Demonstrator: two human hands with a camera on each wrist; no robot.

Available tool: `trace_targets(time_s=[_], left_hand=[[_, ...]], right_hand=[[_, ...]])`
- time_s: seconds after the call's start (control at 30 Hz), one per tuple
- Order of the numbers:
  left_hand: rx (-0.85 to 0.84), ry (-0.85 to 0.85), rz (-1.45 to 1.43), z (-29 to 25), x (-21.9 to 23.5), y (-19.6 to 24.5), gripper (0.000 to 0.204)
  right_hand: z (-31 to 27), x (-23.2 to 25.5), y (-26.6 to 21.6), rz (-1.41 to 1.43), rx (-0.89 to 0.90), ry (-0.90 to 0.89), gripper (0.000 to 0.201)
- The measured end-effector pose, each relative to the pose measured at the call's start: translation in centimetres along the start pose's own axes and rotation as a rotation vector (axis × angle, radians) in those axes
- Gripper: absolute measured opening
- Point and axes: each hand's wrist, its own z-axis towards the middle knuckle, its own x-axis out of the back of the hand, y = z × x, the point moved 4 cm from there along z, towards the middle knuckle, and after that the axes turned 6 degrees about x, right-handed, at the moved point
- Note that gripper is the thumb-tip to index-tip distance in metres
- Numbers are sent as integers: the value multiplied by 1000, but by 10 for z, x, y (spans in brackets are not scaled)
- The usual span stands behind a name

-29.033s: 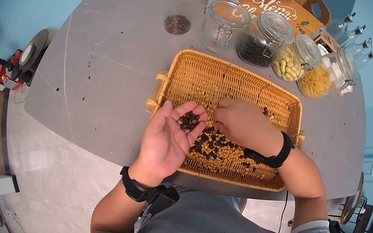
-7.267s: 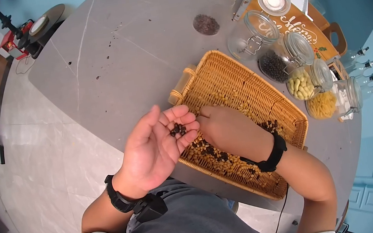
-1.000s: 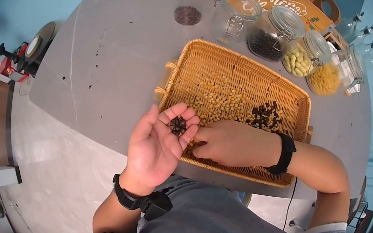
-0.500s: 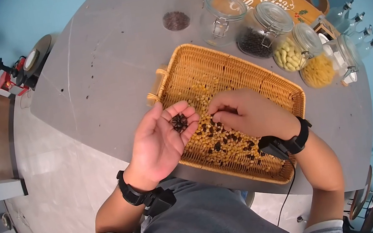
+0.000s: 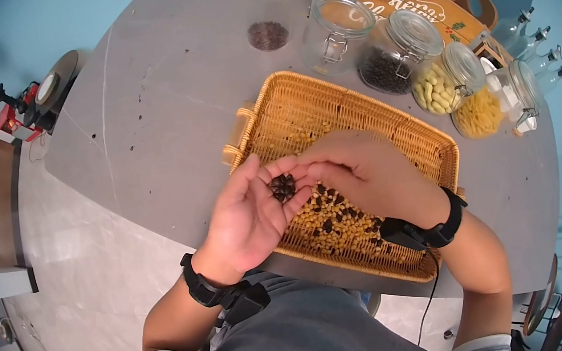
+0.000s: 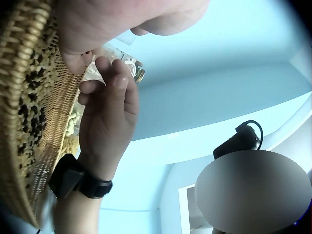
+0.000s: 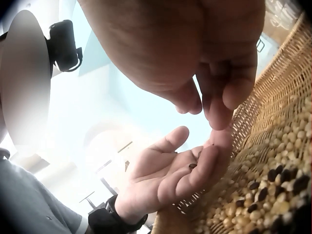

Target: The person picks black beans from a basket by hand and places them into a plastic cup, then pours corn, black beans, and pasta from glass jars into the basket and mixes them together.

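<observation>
Palm up over the basket's left part, the left hand point(image 5: 247, 214) carries a small heap of dark beans point(image 5: 283, 187) on its relaxed fingers. The right hand point(image 5: 376, 171) is palm down, its fingertips close against the left fingers. A gap shows between its thumb and fingers in the right wrist view, where the right hand point(image 7: 195, 58) hangs above the left hand point(image 7: 170, 178) and no bean is visible between its fingertips. Below both hands, the wicker basket point(image 5: 326, 87) holds yellow kernels point(image 5: 320, 239) mixed with dark beans. The right hand and forearm hide part of the mixture.
Beyond the basket stand an empty-looking glass jar point(image 5: 339, 30), a jar of black beans point(image 5: 384, 71), a jar of pale green pods point(image 5: 436, 88) and a jar of yellow pasta point(image 5: 479, 116). A clear container point(image 5: 267, 35) holds dark bits. Scattered dark specks lie on the grey table point(image 5: 174, 104).
The right hand has come up from the basket's near left part and moved over to the left hand's fingertips. The left hand still carries its beans. The whole head view has shifted slightly.
</observation>
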Motion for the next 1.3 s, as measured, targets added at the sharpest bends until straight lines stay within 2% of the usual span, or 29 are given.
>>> trace_targets(time_s=[0.07, 0.1, 0.17, 0.27, 0.47, 0.6, 0.67, 0.77, 0.9, 1.07, 1.17, 1.3], left_hand=[[-14, 29, -8, -1, 2, 4, 50], [-40, 30, -11, -2, 3, 8, 50], [-63, 31, -20, 0, 7, 11, 50], [-113, 35, -36, 2, 12, 13, 54], [-129, 45, -82, 4, 14, 14, 54], [-130, 35, -77, 4, 12, 14, 52], [-128, 35, -65, 6, 11, 14, 51], [-142, 16, -63, 6, 12, 14, 50], [-138, 20, -49, 8, 10, 14, 49], [-128, 21, -70, 8, 11, 14, 49], [-142, 18, -61, 9, 14, 13, 53], [-149, 11, -54, 9, 14, 13, 52]], right_hand=[[-4, 7, -2, -124, -170, -85, 13], [-8, 5, 2, -124, -173, -88, 13], [-18, -8, 9, -257, -88, -203, 9], [-18, -19, 10, -275, -121, -296, 10], [-17, -47, 17, -380, 1, -384, 13], [-16, -48, 14, -417, 71, -368, 12], [-12, -40, 12, -288, -34, -260, 11], [-13, -24, 20, -344, -118, -348, 8], [-16, -28, 19, -331, -75, -307, 8], [-17, -41, 26, -408, -70, -383, 12], [-15, -35, 21, -302, -70, -285, 14], [-11, -15, 23, -266, -144, -310, 16]])
